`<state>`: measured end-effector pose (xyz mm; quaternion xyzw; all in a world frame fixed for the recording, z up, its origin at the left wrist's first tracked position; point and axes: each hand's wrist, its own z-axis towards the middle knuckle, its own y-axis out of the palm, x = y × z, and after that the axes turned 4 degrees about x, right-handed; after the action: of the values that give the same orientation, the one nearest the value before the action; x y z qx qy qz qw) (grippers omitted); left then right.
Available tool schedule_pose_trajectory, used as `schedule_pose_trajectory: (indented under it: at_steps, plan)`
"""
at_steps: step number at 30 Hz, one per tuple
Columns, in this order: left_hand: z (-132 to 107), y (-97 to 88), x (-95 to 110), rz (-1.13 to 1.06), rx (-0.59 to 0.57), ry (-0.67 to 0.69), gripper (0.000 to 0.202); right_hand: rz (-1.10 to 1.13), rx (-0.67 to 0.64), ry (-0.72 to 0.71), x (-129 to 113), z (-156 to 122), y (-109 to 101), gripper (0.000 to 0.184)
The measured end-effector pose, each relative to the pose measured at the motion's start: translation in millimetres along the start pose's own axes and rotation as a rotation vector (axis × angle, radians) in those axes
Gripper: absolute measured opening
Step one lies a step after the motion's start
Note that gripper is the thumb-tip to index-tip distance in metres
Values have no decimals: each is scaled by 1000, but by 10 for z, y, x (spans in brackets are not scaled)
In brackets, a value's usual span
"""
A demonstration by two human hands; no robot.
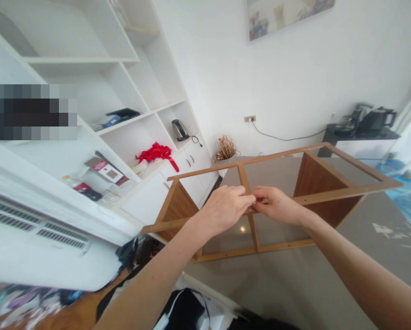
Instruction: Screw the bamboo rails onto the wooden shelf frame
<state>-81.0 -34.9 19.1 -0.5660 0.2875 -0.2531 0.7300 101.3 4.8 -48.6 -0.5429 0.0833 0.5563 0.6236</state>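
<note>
A wooden frame (324,195) with several rails, a middle crossbar and slatted end panels stands on a grey table. Over the joint of its near top rail and the crossbar, my left hand (224,206) is closed, thumb and fingers pinched together. Fingertip to fingertip with it, my right hand (277,205) is also closed in a pinch at the same joint. Whatever sits between the fingers is tiny and mostly covered, so I cannot make out what it is. A small hole or fastener shows in the rail just below the fingertips.
The grey table top (329,270) spreads under the frame. White shelving (147,114) on the left holds a kettle (180,130) and red ribbon (156,152). A black appliance (375,121) stands on a cabinet at the right. Large blue water bottles (407,192) are beside the table. Clothes (30,300) lie lower left.
</note>
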Motion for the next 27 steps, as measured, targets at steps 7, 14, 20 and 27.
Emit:
schedule_pose_trajectory:
  at_steps: [7,14,20,27]
  plan:
    - [-31,137,149,-154,139,-215,34,35,-7,14,-3,-6,-9,10]
    - [-5,291,356,-172,268,-402,34,12,8,10,9,-13,3,16]
    - [-95,322,301,-341,346,-526,21,23,-13,25,-5,-10,-2,14]
    - [-155,293,148,-568,337,-406,25,21,4,31,-19,-12,-3,16]
